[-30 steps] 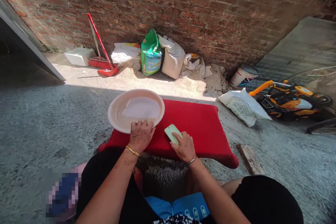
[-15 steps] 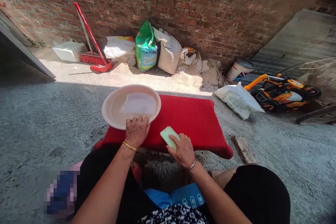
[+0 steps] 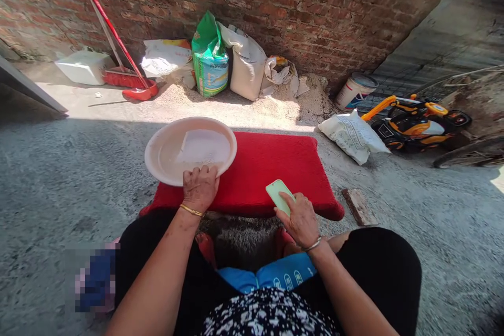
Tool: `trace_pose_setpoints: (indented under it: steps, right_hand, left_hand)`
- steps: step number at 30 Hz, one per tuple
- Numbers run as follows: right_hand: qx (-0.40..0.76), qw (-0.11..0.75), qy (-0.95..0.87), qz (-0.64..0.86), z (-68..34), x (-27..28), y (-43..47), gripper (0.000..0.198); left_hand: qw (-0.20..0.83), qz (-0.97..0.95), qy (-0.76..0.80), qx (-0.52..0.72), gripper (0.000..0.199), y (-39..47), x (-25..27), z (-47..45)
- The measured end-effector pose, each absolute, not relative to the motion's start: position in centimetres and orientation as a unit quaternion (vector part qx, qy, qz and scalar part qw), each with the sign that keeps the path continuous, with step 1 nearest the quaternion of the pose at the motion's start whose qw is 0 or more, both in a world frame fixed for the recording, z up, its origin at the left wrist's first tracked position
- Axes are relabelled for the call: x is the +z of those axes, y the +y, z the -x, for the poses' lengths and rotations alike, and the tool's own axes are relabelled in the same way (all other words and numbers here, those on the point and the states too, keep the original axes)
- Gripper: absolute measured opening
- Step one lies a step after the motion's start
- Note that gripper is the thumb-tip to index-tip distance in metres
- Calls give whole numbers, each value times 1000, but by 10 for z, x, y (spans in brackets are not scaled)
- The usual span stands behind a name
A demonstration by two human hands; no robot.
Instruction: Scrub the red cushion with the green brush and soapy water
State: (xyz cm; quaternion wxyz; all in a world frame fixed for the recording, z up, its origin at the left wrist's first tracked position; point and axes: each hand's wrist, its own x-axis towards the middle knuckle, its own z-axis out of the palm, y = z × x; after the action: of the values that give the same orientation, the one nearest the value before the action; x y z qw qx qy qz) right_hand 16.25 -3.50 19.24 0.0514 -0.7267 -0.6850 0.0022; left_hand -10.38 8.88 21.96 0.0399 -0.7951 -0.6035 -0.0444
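Note:
A pale pink basin [image 3: 161, 168] rests on the left part of the red cloth-covered bench [image 3: 275, 160], tipping past its left edge. Inside the basin is a bright white patch; I cannot tell whether it is water or light on the bottom. My left hand [image 3: 200, 189] grips the near rim, fingers curled over it and thumb hidden. To the right, my right hand [image 3: 298, 219] holds a pale green phone case [image 3: 280, 194] at its lower end, above the bench's front edge. Whether a phone is inside it does not show.
By the brick wall stand a red broom and dustpan [image 3: 140, 93], a white box [image 3: 84, 66], several sacks [image 3: 210, 68] and a paint bucket [image 3: 356, 89]. At right are a white bag [image 3: 352, 135], a toy excavator [image 3: 421, 126] and a brick [image 3: 359, 206].
My right hand has moved right along the bench with the phone case. My left hand stays on the basin's rim. The whole view has shifted slightly.

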Motion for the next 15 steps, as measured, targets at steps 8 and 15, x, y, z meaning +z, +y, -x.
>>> trace_pose_setpoints:
  steps: [8,15]
  right_hand:
    - [-13,13,-683,730,-178,169,-54,45]
    - [-62,-68,-449,889,-290,181,-84,49]
  left_hand:
    - [54,793,-606,-40,34,91,215,106]
    - [53,794,-604,-38,35,93,215,105]
